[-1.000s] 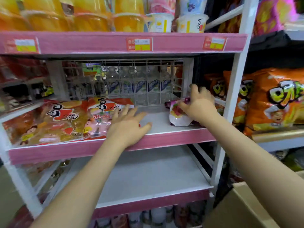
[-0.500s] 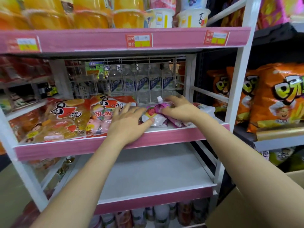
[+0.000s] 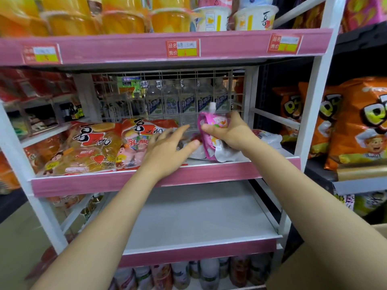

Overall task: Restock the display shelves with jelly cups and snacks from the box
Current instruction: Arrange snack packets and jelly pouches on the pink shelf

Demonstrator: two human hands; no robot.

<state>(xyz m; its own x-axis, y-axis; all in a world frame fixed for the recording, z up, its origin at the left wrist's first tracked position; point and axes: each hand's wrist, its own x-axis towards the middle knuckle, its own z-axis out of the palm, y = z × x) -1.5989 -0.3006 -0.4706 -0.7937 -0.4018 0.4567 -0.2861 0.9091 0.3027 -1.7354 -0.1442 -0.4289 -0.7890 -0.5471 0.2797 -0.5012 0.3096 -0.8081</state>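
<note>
Head view, near to far: bare lower shelf below middle shelf lip. Left hand spread flat, holding nothing, touching flat pouches just left of upright pink spout pouch. Right hand grips that pouch from right, spout up, long axis near vertical. Right hand nearer, likely sets it down.

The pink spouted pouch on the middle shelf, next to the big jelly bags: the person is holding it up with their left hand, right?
Not quite. The head view shows the right hand holding up the pink spouted pouch. It is at the middle shelf, to the right of the big jelly bags. The left hand reaches in beside it with straight fingers.
</note>
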